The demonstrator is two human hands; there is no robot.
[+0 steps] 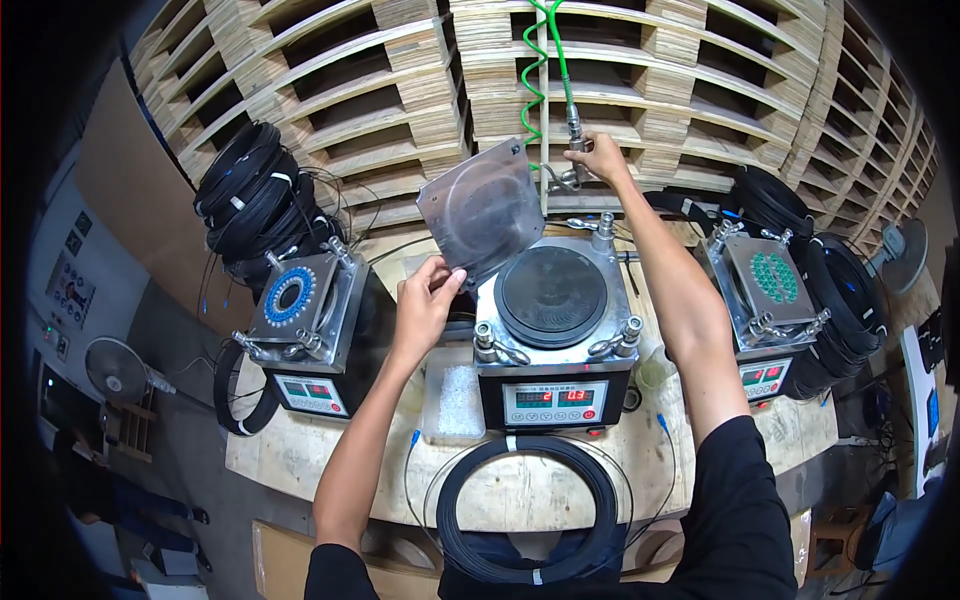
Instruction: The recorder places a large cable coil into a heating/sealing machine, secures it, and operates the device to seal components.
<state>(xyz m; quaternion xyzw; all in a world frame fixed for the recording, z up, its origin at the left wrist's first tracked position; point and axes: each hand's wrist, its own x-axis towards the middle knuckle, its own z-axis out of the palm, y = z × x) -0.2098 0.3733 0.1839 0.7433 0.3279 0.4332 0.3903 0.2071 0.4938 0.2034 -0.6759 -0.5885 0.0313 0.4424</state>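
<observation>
My left hand [428,298] pinches a lower corner of a thin, square grey plate [482,212] with a faint round mark. The plate is tilted up, left of the middle polishing machine [552,389] and partly over its rear left corner. That machine has a round black pad [551,296] on top, with metal clamp posts at the corners. Beyond it, my right hand [598,158] is closed around a metal air gun [575,142] on a green air hose [563,60]. Below the middle machine, a coil of black cable [527,510] lies at the table's front edge.
Similar machines stand at left [308,330] and right [765,310], carrying round fixtures with blue and green connectors. A clear box of small pieces [458,402] sits beside the middle machine. Stacked cable coils [255,190] flank the wooden table [520,465]. Pallets [400,95] rise behind.
</observation>
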